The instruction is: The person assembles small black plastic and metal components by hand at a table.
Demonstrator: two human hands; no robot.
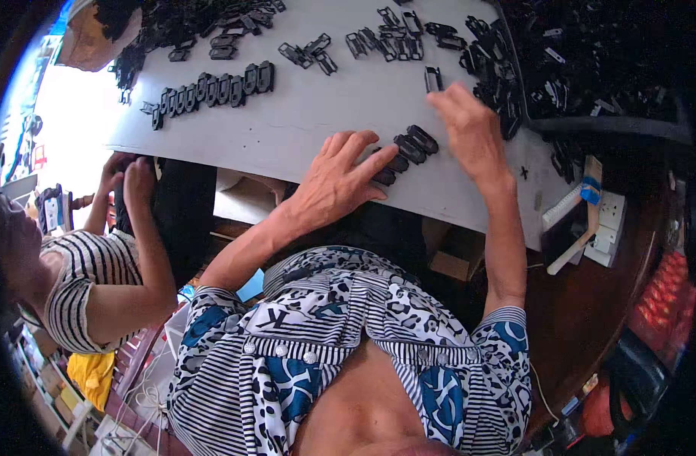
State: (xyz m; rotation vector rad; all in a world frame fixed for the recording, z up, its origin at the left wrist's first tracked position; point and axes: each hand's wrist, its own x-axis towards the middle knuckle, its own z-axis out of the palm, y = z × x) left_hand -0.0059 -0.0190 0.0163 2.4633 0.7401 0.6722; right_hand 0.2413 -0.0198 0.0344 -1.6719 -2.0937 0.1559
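Note:
My left hand (339, 173) lies over the near edge of the grey table, fingers spread, with its fingertips against a short row of black plastic parts (410, 149). Part of that row is hidden under the fingers. Farther right, my right hand (469, 129) is raised, slightly blurred, with bent fingers drawn together. At its fingertips is one small black plastic part (433, 78), a hollow frame shape, which appears pinched at its near end.
A longer row of similar parts (211, 90) stands left on the table (287, 121). Loose parts (390, 38) lie at the back. A dark bin (606, 125) full of parts stands right, near a power strip (608, 228). At left, a co-worker in a striped top (97, 266) sits close.

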